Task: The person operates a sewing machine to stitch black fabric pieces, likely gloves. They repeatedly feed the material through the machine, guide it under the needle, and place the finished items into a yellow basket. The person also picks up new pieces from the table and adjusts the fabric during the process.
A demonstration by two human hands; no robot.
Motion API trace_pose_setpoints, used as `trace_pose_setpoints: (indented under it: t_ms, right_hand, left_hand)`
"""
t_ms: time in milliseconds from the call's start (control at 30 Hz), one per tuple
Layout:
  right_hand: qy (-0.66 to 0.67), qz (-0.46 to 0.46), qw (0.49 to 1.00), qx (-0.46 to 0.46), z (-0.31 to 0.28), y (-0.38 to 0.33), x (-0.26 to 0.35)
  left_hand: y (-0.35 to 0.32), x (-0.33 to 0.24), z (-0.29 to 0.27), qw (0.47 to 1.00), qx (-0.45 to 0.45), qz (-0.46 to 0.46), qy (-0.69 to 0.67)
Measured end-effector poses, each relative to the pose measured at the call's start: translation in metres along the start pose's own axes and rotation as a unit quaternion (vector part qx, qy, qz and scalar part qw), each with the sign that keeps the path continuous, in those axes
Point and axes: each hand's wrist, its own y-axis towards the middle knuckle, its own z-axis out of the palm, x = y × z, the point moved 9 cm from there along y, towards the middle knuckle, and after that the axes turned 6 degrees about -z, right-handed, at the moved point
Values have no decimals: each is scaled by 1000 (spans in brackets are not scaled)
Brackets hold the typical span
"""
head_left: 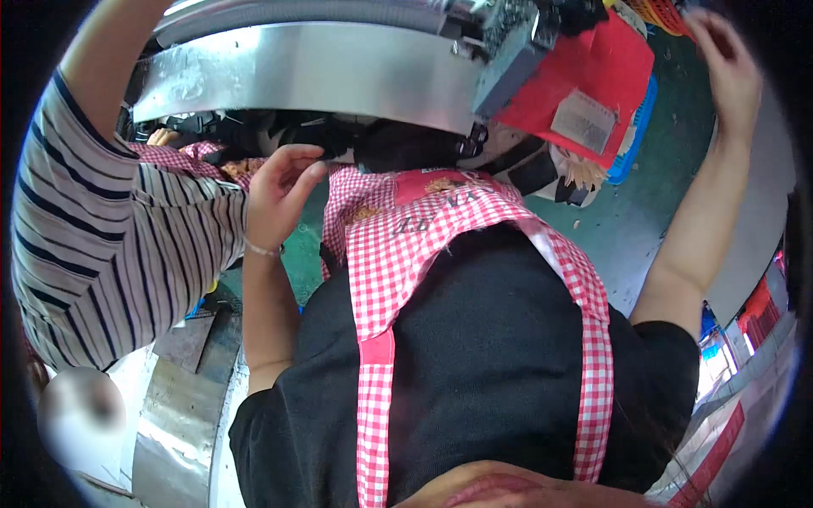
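My left hand [279, 193] is raised in front of my chest, with a thin bracelet on its wrist. Its bent fingertips touch dark parts [339, 140] under a curved, shiny metal band [322, 72]. Whether it grips anything is hidden. My right hand [728, 68] is lifted high at the upper right with its fingers loosely apart and nothing seen in it, close to an orange basket [665, 13]. Below me are my black shirt and red-and-white checked apron [440, 229].
A co-worker in a striped shirt [110, 245] stands close on my left, one arm reaching up past the metal band. A red box with a grey label [593, 76] and a blue basket [635, 144] lie over a green surface [644, 212].
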Motion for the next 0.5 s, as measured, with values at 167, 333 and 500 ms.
trace_pose_setpoints:
  t_ms: [167,333,500]
  right_hand:
    - [121,102,986,53,21,-171,15]
    - [268,261,905,202,123,-291,16]
    - [204,108,937,261,194,-309,53]
  left_hand:
    - [43,42,43,977,21,50,206]
    - [74,41,104,909,-27,249,332]
    - [83,29,140,864,-40,285,413]
